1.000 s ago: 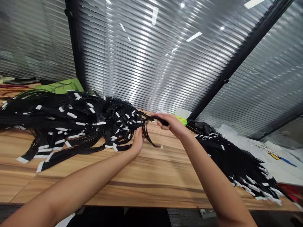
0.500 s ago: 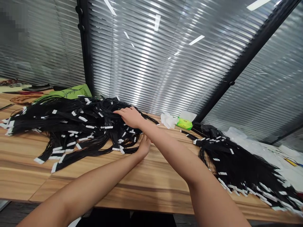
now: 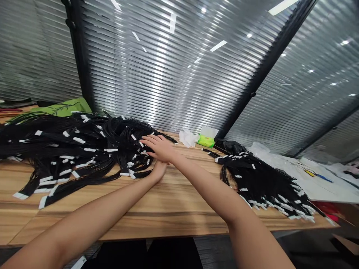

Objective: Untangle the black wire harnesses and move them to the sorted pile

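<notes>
A wide heap of thin black cables point(image 3: 92, 149) with white end pieces lies on the wooden table point(image 3: 179, 209), left of centre. At the heap's right edge, my right hand point(image 3: 161, 148) has its fingers stretched toward the left, thumb apart, palm down. Just beneath it is my left hand point(image 3: 159, 171), close to or touching the right one. Its fingers are mostly hidden behind my right hand and the cables, so its grip does not show. A second spread of black cables point(image 3: 260, 183) with white ends lies on the right.
A green tissue pack point(image 3: 206, 140) and crumpled white tissue point(image 3: 187, 138) sit near the blinds point(image 3: 157, 67). A green bag point(image 3: 66, 107) lies behind the left heap. Clear plastic point(image 3: 263, 155) and a yellow-and-blue tool point(image 3: 318, 175) are on the right.
The view has turned right, so the table's contents sit further left. My right hand has come off the heap's top toward its right edge, down toward my left hand, fingers more extended.
</notes>
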A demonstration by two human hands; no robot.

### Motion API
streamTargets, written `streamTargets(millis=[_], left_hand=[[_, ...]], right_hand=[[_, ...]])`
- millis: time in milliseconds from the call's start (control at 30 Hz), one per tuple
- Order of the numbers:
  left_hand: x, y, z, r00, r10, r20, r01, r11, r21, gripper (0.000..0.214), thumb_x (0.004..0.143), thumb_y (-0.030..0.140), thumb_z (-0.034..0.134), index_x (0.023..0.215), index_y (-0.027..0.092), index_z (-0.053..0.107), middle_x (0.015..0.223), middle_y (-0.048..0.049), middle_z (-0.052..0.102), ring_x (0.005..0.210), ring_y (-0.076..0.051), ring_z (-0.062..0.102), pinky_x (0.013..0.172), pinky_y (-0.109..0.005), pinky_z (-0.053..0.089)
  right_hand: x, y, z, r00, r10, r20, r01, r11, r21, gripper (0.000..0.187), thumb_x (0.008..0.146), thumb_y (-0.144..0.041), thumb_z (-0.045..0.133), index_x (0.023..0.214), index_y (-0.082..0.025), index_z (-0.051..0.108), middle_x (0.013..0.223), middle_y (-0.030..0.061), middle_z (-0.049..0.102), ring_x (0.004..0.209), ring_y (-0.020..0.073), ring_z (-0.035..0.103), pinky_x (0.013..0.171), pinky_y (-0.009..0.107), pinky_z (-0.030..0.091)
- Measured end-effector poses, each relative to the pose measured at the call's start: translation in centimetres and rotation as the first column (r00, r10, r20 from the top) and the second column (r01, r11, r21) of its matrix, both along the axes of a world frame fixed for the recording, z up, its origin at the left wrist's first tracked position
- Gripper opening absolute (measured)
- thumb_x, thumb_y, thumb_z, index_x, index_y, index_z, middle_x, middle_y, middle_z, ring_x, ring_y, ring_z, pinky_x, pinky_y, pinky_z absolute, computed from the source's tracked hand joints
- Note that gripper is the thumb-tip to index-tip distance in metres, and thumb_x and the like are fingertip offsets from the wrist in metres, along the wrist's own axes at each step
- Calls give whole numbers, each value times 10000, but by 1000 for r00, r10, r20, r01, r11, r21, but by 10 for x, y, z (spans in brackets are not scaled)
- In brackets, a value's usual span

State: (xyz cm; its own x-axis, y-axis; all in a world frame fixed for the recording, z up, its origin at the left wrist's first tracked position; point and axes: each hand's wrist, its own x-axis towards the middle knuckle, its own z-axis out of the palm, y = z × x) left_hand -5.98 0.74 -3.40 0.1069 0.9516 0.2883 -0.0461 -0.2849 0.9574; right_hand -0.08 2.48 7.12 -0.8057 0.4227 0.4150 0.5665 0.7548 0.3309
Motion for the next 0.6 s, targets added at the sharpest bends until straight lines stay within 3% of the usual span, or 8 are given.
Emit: streamTargets(millis=[133, 233, 333, 433, 500, 533, 600], left_hand=[[2, 4, 1, 998, -37, 42, 37, 999, 8, 227, 870, 269, 522, 1065, 155, 540, 982, -70, 625, 882, -168, 610, 696, -280, 505], [4, 6, 2, 996, -65, 68, 64, 998, 21, 240, 820, 294, 513, 1031, 180, 519, 870, -46, 620, 834, -155, 607, 649, -246, 470], [4, 8, 3, 993, -97, 71, 96, 995, 28, 278, 764, 337, 542, 997, 188, 517, 844, -38, 617, 808, -154, 600, 658, -253, 460], [4, 10, 4, 992, -109, 64, 107, 994, 24, 321, 721, 374, 571, 982, 192, 525, 823, -29, 611, 771, -155, 588, 646, -258, 450], [4, 11, 6, 992, -110, 58, 109, 994, 20, 343, 700, 392, 593, 971, 192, 531, 834, -31, 615, 745, -151, 579, 648, -264, 449], [4, 11, 7, 993, -108, 56, 107, 994, 19, 355, 687, 397, 609, 967, 191, 534, 841, -32, 618, 737, -149, 575, 647, -264, 447], [3, 11, 8, 993, -110, 53, 109, 994, 17, 359, 679, 403, 621, 957, 191, 541, 838, -33, 623, 728, -147, 569, 640, -261, 440]], right_hand=[[95, -19, -20, 985, -170, 21, 169, 984, 50, 371, 944, -274, 411, 1292, -189, 507, 1403, 91, 514, 1312, 261, 403, 1037, 452, 299], [187, -44, -34, 895, -446, 22, 443, 894, 65, 357, 919, -238, 435, 1247, -157, 552, 1344, 134, 562, 1292, 293, 426, 1044, 481, 280], [275, -78, -43, 694, -717, -64, 720, 691, 73, 358, 898, -254, 455, 1217, -145, 575, 1317, 153, 579, 1317, 319, 385, 1067, 520, 218], [345, -113, -49, 386, -900, -204, 922, 386, 41, 417, 896, -309, 435, 1247, -113, 545, 1359, 171, 536, 1327, 345, 346, 1060, 555, 190], [379, -134, -52, 183, -950, -253, 980, 198, -36, 455, 903, -345, 399, 1281, -117, 512, 1378, 174, 513, 1331, 345, 327, 1051, 571, 182], [392, -142, -54, 109, -962, -250, 988, 133, -81, 463, 906, -350, 383, 1292, -121, 498, 1381, 174, 508, 1330, 337, 329, 1046, 567, 191], [411, -155, -56, 54, -971, -233, 989, 85, -124, 450, 902, -339, 378, 1273, -124, 514, 1348, 183, 534, 1296, 337, 372, 1019, 568, 228]])
